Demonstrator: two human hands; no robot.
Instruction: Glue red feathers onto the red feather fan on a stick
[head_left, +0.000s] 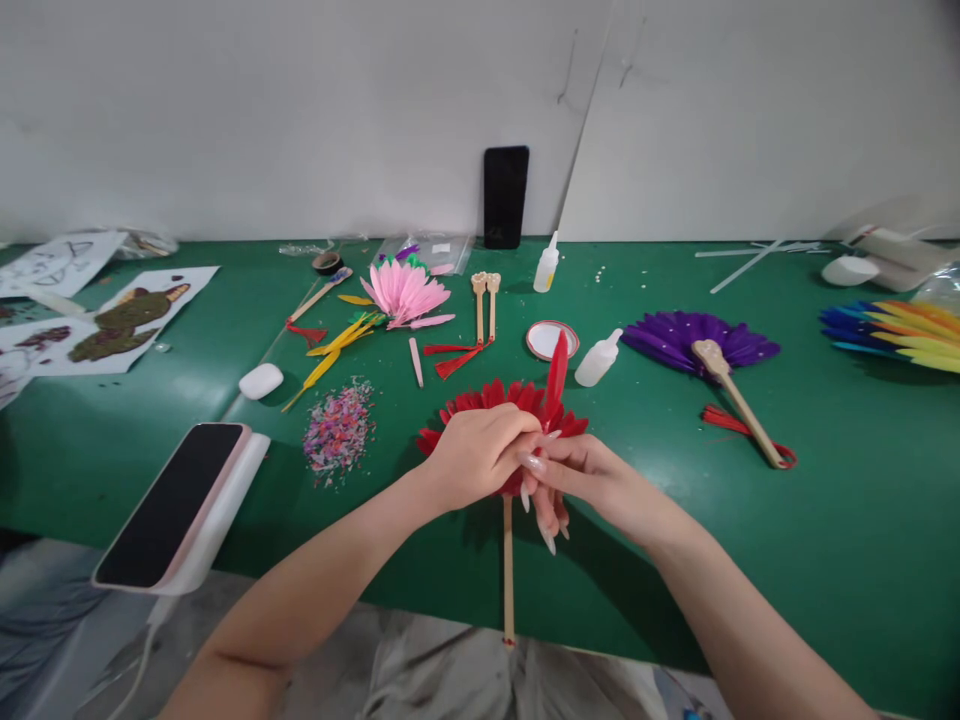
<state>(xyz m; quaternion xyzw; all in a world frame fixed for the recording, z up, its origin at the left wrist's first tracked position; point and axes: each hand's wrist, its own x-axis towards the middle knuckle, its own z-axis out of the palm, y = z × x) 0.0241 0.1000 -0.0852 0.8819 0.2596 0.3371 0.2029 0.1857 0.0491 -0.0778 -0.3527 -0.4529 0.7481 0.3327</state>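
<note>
In front of me a red feather fan [487,398] lies on the table, its wooden handle [508,570] pointing toward me past the near edge. A single red feather [557,372] stands up above the fan. My left hand [480,455] reaches across the fan, fingers closed at the feather's lower end. From the right, my right hand [581,478] meets it, thumb and fingers pinched at the same spot. The fingers hide the quill and much of the fan's middle. Close by are a white glue bottle [598,360] and a round white lid [541,341] with a red rim.
A purple feather fan [675,340] lies to the right, multicoloured feathers [900,335] farther right. Behind are pink feathers [405,292], wooden handles [480,305], another glue bottle [547,268] and an upright phone [505,200]. Left are colourful bits [337,430] and a phone on a white block [176,505].
</note>
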